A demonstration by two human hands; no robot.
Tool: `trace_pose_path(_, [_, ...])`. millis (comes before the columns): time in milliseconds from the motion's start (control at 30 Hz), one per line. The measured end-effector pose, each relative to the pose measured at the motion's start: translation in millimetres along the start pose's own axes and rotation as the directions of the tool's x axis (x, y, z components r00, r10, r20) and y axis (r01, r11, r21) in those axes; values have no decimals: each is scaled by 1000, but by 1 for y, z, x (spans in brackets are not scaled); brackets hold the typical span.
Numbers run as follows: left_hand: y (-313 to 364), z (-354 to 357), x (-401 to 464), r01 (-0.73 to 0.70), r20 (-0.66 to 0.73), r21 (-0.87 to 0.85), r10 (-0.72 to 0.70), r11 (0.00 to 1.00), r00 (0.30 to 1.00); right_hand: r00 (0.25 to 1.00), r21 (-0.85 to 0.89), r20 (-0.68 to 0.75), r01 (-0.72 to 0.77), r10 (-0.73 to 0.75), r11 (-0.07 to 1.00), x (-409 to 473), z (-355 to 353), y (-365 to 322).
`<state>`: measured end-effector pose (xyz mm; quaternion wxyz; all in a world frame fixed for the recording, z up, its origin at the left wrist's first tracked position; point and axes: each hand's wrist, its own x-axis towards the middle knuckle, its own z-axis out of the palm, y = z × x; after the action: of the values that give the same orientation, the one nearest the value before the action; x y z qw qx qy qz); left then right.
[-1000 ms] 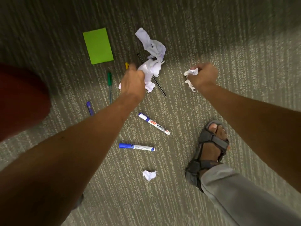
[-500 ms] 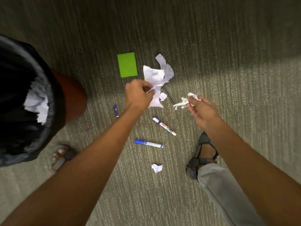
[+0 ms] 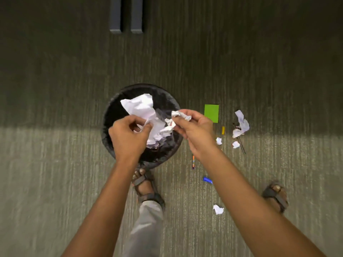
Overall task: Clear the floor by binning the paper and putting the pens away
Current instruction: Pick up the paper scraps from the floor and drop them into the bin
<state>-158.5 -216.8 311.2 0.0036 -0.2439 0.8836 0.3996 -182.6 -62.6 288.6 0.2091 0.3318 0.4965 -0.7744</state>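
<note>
Grey-green ribbed carpet, lit band across the middle, two dark furniture legs (image 3: 126, 15) at top. Black bin (image 3: 111, 115) sits centre, paper already inside. Person stands over it, one sandal (image 3: 146, 186) touching the bin's near edge, the other (image 3: 276, 195) well to the right.

Left hand (image 3: 130, 138) is closed in a pinch on a big crumpled sheet (image 3: 141, 108), held above the bin mouth. Right hand (image 3: 194, 130) has fingers curled round a small wad (image 3: 181, 115), at the bin's right rim.

Step in hand, as judged: dropping both papers. To do it well, bring the right hand further in over the opening before letting go, since the wad hangs near the rim and could fall outside. Open the left fingers fully so the sheet doesn't snag; it's wide, so a push down may help.

Left on the floor, right of the bin: green note (image 3: 211, 113), long torn paper (image 3: 241, 123), three small scraps (image 3: 219, 140) (image 3: 235, 144) (image 3: 218, 209), a thin black pen (image 3: 241, 143), yellow piece (image 3: 223, 130), orange pen (image 3: 193, 161), blue marker (image 3: 207, 179) partly hidden by the right arm. Pens not yet put away; no pen holder in view.

No readable writing or brands; too blurred.
</note>
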Motion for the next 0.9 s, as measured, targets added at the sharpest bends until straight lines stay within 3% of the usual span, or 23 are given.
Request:
trace_pose_path(67, [-24,-18,18,66,-4,79,-66,995,998,996,-211,-21,75,-81,975,10,33,19])
trace_pose_path(167, [-52,-25,41,105,45,168,-114,980,992,978,-549,-40,150,-205,822,33,59,42])
trace_pose_path(333, [-81,-16,59,150,166,265,-199,953,966,989,-758,60,132,-135,638,54,69,58])
trace_pose_path(433, [-82,-11,53,142,144,279,-188,950,972,979,-721,3,142,-202,679,54,47,51])
trace_pose_path(567, [-56,8,28,43,147,192,-72,981,987,904,-597,-263,122,-336,793,50,-24,28])
trace_pose_path(700, [-13,63,-12,-133,275,45,116,990,954,811,-457,-524,-10,-260,890,41,-125,20])
trace_pose_path(800, [2,128,-46,-171,437,4,152,985,887,757,-449,-620,-126,-207,885,57,-210,27])
trace_pose_path(900, [-12,200,-73,-172,563,76,100,982,820,744,-546,-631,-224,-220,807,100,-301,41])
